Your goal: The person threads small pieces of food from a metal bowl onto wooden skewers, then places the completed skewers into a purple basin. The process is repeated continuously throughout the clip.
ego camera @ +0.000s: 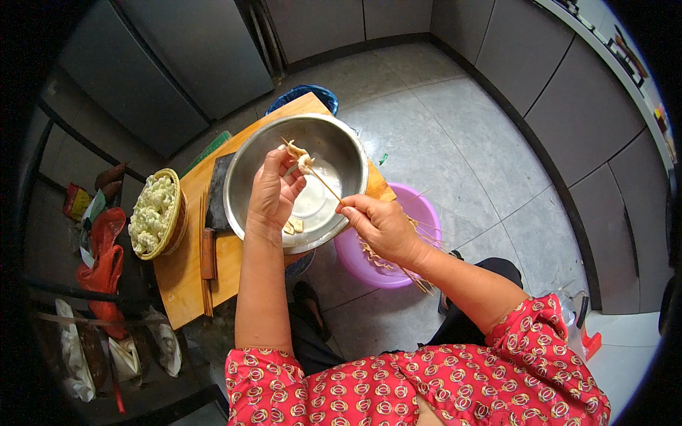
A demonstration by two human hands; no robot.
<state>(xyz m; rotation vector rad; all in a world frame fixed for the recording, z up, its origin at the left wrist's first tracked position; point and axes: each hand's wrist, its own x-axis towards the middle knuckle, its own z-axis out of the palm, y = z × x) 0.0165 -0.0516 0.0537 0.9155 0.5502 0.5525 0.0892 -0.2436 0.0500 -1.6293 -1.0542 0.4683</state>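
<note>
My right hand point(381, 226) grips the lower end of a thin wooden skewer point(326, 185), which slants up and left over a large stainless steel bowl point(349, 154). Pale, folded food pieces point(304, 162) are threaded near the skewer's tip. My left hand point(274, 191) is at these pieces, its fingers and thumb around them. A few flat pale slices point(293, 225) lie at the bottom of the bowl, close to my left wrist. Below my right hand, a purple plastic basin point(391, 280) holds several skewers with food pieces on them; my hand and forearm hide part of it.
The bowl stands on a wooden board point(178, 298) with a cleaver point(216, 213) and a bundle of bare skewers point(205, 287). A wicker basket of cauliflower point(154, 215) sits at its left edge. Behind is a blue-lined bin point(327, 96). Red plastic bags point(106, 255) lie at left.
</note>
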